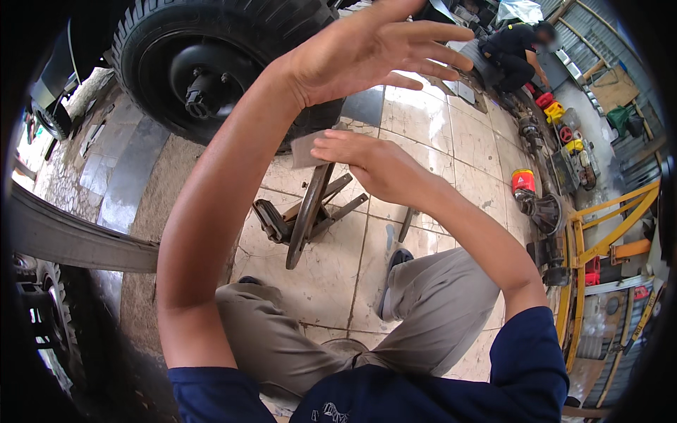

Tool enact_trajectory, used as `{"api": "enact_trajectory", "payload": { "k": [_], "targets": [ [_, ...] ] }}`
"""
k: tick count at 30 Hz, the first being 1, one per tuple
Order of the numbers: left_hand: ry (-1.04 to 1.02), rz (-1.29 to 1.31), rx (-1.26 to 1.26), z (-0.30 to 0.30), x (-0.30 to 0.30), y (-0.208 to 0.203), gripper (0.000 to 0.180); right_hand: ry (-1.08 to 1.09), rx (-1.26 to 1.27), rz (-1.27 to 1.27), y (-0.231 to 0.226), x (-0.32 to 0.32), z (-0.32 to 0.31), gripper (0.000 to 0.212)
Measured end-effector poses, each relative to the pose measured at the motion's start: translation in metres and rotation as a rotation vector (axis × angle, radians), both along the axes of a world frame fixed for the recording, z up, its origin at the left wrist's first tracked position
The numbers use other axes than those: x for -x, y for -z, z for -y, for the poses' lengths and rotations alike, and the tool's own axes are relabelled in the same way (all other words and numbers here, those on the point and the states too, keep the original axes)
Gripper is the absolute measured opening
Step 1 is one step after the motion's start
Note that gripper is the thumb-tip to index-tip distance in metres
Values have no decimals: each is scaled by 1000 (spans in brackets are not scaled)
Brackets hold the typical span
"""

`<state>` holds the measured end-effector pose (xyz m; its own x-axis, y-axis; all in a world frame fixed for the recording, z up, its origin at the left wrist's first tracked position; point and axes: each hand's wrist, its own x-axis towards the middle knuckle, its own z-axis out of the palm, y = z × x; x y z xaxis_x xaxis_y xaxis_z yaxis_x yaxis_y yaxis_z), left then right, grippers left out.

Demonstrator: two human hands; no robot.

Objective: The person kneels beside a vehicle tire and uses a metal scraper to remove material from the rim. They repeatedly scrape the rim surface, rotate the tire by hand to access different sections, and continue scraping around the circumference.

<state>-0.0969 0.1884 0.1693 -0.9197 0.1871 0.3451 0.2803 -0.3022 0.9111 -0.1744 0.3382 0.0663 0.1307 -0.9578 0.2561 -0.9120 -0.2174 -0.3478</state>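
Observation:
My left hand (384, 53) is raised over the floor in front of the wheel, fingers stretched out and apart, with nothing seen in it. Below it, my right hand (395, 169) has its fingers on a flat brownish-grey sheet (307, 152), its thumb mostly hidden. That sheet lies at the upper end of a long dark metal bar (308, 218), which slants down toward me. Around the bar is a metal stand or frame (338, 220) on the tiles. A large black tyre (130, 84) with its hub rises just beyond my left forearm.
A person in dark clothes (518, 53) crouches at the far right. Along the right side stand a red and yellow can (522, 183), a yellow metal frame (582, 254) and several greasy machine parts. A grey metal beam (84, 233) crosses the left side. My legs straddle the tiled floor (321, 296).

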Motion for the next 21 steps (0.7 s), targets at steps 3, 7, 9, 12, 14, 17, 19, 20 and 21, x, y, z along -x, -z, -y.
{"api": "enact_trajectory", "payload": {
  "k": [3,7,9,12,14,17,19,20,21],
  "targets": [
    [-128,-348,421,-32,3,3,57,73,-93,154,1,10,-2,47],
    [428,-189,818,-96,-39,-1,53,38,87,98,25,22,22,44],
    [693,-123,888,-139,-39,46,47,48,148,1,28,27,13,42],
    [591,-86,1417,-156,-47,119,42,23,159,-61,15,8,15,41],
    [541,-89,1691,-155,-34,158,38,-17,161,-89,13,15,9,43],
    [388,-75,1781,-130,-25,164,39,31,190,-84,18,28,7,47],
    [261,-120,1839,-108,-26,178,38,65,194,-132,20,20,7,48],
    [181,-144,1872,-98,-27,187,37,1,199,-155,16,12,6,48],
    [201,-74,1891,-90,-27,195,37,-69,207,-174,12,0,4,48]
  ]
}}
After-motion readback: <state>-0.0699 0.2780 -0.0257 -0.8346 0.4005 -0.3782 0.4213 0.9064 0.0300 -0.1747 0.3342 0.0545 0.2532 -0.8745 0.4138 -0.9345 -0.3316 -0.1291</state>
